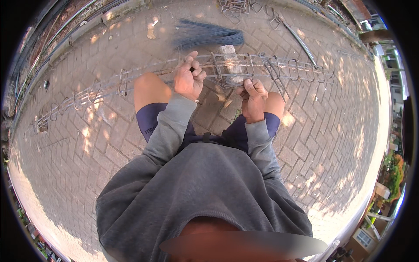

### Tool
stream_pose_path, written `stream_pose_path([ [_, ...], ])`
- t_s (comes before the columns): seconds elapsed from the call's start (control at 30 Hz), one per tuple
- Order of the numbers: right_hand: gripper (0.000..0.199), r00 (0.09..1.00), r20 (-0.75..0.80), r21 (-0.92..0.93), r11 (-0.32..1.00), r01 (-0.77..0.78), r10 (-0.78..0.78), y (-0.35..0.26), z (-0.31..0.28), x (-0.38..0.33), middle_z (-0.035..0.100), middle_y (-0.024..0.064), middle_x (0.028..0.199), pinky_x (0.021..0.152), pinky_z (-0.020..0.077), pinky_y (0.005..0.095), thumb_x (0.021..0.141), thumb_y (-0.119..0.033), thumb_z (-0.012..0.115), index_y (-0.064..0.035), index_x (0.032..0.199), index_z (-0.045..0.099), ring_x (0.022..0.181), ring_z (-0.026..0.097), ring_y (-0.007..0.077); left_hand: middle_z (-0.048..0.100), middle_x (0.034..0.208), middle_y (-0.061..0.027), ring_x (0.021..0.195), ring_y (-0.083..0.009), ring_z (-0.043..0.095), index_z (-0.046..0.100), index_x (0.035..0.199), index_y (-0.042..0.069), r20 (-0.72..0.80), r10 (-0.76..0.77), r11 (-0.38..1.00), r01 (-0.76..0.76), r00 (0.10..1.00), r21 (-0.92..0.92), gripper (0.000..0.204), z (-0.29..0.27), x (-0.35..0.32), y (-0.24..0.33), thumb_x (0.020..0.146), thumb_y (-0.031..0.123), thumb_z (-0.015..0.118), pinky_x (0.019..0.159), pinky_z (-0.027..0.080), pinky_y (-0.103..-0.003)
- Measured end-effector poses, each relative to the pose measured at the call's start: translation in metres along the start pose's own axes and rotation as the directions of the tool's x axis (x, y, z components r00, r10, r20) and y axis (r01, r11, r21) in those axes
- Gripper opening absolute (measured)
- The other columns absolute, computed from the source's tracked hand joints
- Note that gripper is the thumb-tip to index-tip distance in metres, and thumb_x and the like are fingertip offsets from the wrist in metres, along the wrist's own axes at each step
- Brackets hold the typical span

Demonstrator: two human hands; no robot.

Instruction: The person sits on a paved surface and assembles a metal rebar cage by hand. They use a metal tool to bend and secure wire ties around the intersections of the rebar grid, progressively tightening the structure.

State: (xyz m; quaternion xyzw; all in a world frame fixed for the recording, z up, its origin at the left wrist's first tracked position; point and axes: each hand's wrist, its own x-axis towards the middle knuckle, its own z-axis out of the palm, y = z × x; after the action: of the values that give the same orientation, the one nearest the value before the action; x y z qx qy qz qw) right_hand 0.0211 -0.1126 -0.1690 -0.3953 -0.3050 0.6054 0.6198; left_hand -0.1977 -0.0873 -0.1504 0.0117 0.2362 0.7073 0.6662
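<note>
A long rebar cage (107,84) of straight bars with bent square stirrups (250,65) runs across the paving before my knees. My left hand (188,78) is over its middle, fingers curled and the index finger and thumb toward the far bar; what they pinch, if anything, is too blurred to tell. To the right, my right hand (254,98) pinches thin wire at the near side of the cage, beside a pale block (231,61) beneath the bars. A pair of long-handled pincers (274,75) rests across the cage right of the block.
A bundle of dark blue-grey wire (209,35) lies beyond the cage. Loose stirrups (233,8) and a metal bar or tube (299,43) lie farther off. A kerb (118,16) with long bars behind it borders the brick paving (323,131).
</note>
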Motion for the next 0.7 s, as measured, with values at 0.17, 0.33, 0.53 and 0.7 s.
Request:
stream_pose_path([
  [0.17,0.035,0.985,0.155,-0.367,0.93,-0.018,0.08,-0.002,-0.007,-0.003,0.072,0.014,0.11,0.085,0.0599,0.0411,0.096,-0.019,0.074,0.0013,0.123,0.064,0.097,0.072,0.0252,0.055,0.073,-0.0028,0.052,-0.009,0.039,0.061,0.128,0.001,-0.138,0.063,0.994,-0.05,0.988,0.093,0.025,-0.021,0.007,0.019,0.109,0.012,0.051,0.048,0.033,-0.026],
  [0.33,0.087,0.753,0.634,-0.761,0.037,0.648,-0.175,-0.034,0.014,-0.014,0.066,0.0244,0.127,0.091,0.0542,0.0492,0.082,-0.025,0.081,0.0049,0.153,0.041,0.111,0.066,0.0418,0.055,0.073,-0.0014,0.052,-0.0082,0.038,0.062,0.129,-0.001,-0.111,0.036,0.949,0.001,0.993,0.315,0.026,-0.002,-0.014,0.006,0.108,0.012,0.053,0.047,0.032,-0.025],
  [0.53,0.045,0.825,0.564,-0.809,0.219,0.545,0.029,0.008,0.03,-0.034,0.07,0.0187,0.1,0.071,0.0558,0.0435,0.093,-0.02,0.069,0.0002,0.133,0.06,0.081,0.069,0.0373,0.066,0.085,-0.007,0.067,-0.0112,0.058,0.061,0.134,-0.002,0.013,-0.103,0.982,0.099,0.995,0.16,0.034,-0.002,-0.013,-0.031,0.104,0.013,0.062,0.059,0.046,-0.024],
  [0.7,0.024,0.942,0.186,-0.808,0.503,0.308,-0.278,0.023,-0.023,-0.008,0.065,0.0116,0.072,0.056,0.0484,0.0368,0.104,-0.02,0.058,0.0016,0.105,0.069,0.057,0.06,0.0243,0.053,0.15,-0.0236,0.144,-0.0348,0.048,0.041,0.154,-0.002,0.188,-0.128,-0.033,-0.194,0.974,0.98,0.105,-0.039,0.04,-0.028,0.073,0.04,0.092,0.12,0.038,-0.046],
])
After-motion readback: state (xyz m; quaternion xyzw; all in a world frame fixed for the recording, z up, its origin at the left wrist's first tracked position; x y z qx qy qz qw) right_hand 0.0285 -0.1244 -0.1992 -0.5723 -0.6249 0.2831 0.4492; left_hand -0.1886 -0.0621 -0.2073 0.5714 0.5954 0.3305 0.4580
